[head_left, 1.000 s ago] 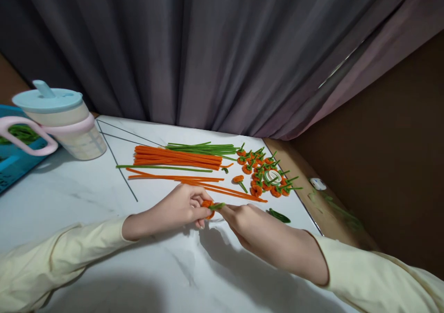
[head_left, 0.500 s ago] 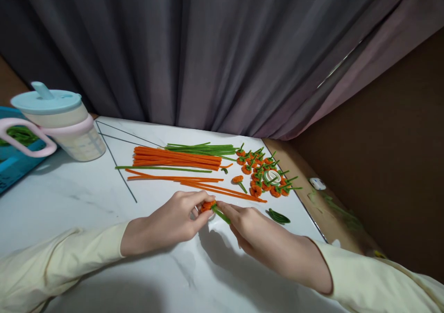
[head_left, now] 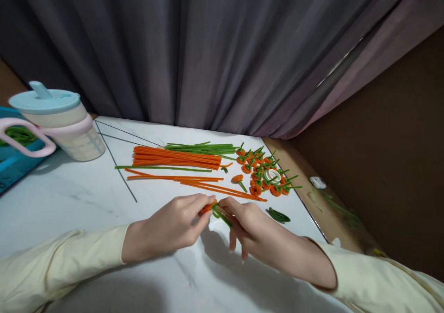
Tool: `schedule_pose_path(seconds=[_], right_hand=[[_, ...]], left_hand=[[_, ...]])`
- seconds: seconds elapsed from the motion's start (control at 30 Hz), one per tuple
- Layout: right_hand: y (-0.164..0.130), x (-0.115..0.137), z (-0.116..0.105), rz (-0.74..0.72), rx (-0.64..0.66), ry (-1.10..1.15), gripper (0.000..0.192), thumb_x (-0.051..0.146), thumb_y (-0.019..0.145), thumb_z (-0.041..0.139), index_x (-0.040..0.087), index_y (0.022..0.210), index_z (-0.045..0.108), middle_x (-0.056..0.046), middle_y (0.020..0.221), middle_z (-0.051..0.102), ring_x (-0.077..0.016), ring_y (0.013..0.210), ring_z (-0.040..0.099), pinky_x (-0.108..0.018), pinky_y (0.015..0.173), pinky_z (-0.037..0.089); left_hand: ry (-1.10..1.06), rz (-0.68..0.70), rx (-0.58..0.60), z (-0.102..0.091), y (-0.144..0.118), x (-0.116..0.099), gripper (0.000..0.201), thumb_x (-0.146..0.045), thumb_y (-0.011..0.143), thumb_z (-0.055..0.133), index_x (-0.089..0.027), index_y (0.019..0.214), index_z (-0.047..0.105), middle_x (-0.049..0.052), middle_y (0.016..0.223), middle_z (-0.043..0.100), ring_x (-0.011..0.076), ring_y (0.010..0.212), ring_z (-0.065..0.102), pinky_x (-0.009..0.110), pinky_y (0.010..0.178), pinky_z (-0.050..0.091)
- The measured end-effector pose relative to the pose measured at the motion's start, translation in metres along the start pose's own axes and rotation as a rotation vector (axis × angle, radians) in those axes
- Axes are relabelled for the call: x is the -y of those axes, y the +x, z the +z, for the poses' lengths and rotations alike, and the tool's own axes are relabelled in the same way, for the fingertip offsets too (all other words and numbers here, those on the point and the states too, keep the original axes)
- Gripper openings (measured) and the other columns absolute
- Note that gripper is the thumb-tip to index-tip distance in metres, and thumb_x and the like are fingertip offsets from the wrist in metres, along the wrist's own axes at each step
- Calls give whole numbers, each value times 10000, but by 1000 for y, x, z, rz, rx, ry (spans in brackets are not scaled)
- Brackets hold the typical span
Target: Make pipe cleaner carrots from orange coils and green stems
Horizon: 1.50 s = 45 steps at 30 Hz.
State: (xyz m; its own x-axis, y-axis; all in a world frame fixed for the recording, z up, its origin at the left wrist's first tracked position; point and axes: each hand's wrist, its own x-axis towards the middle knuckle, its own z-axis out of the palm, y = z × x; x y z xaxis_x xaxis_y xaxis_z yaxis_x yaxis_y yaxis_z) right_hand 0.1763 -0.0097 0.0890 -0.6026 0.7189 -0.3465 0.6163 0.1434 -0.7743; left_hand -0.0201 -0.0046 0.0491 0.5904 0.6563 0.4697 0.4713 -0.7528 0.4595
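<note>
The left hand [head_left: 173,225] covers most of the orange coil [head_left: 207,207] it pinches, so its shape cannot be told. The blue tray [head_left: 14,162] and the cup's pink handle [head_left: 21,135] run off the left edge.

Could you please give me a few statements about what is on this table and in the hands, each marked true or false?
1. The left hand pinches an orange coil in its fingers. True.
2. The right hand holds scissors. False: it grips a green stem joined to the coil.
3. Straight orange pipe cleaners lie beyond the hands. True.
4. The lidded cup stands at the table's right edge. False: it stands at the left.
5. The finished orange pieces are heaped on the right. True.
</note>
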Motion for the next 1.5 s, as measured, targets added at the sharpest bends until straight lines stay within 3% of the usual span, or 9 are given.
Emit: schedule_pose_path(seconds=[0.23,0.37,0.53,0.73,0.87,1.0,1.17,1.3,1.5], right_hand=[[4,17,-4,166,65,442,89,166,921,344,141,925,430,-76,990,505,-84,547,621,-170,395,513],[2,18,-9,179,107,567,84,197,922,370,137,900,424,-55,948,485,-89,557,630,-177,421,533],[-2,11,-14,216,121,635,60,174,874,437,138,922,446,-29,850,517,-101,549,623,-205,435,539],[-3,7,-13,213,124,668,109,232,877,476,141,924,441,-28,826,537,-115,539,625,-221,432,536],[-2,3,-9,214,85,697,89,157,842,466,146,919,424,13,738,508,-123,515,626,-231,432,538],[-1,-3,-5,177,114,732,119,191,845,472,150,948,431,20,664,533,-134,532,636,-244,478,551],[1,-2,0,168,98,783,181,193,792,522,155,938,422,-17,797,561,-133,544,643,-249,476,553],[-1,0,2,156,84,813,165,144,779,490,159,922,409,-30,867,554,-127,548,651,-239,482,556],[-4,3,3,144,89,843,176,106,757,474,159,906,397,-97,1083,548,-98,539,648,-215,476,552]], left_hand=[[138,129,14,1,-2,1,242,-132,923,358,-70,1064,545,111,862,652,192,749,631,287,660,523],[112,132,100,0,-1,4,286,-157,929,340,-65,1130,522,111,845,647,201,742,624,299,647,523],[-62,29,266,-3,0,9,366,-223,921,411,-140,1277,432,113,1027,636,216,919,622,318,791,512],[-126,9,320,2,0,17,451,-326,880,532,-156,1283,422,125,1103,617,241,978,608,336,828,500],[-161,33,286,8,-3,20,563,-388,831,601,-140,1293,397,141,1107,612,246,987,606,331,829,505],[-99,56,205,16,-9,20,555,-377,838,593,-156,1303,386,150,1148,601,247,1025,599,335,854,509],[-39,108,61,21,-13,17,534,-403,865,539,-135,1298,378,171,1139,613,250,1049,597,329,850,527],[-34,136,-18,20,-10,16,409,-291,894,508,-118,1252,416,165,1091,638,226,1000,625,304,843,529],[-147,76,57,16,-8,14,299,-276,942,398,-125,1186,486,138,1012,659,198,894,643,274,773,531]])
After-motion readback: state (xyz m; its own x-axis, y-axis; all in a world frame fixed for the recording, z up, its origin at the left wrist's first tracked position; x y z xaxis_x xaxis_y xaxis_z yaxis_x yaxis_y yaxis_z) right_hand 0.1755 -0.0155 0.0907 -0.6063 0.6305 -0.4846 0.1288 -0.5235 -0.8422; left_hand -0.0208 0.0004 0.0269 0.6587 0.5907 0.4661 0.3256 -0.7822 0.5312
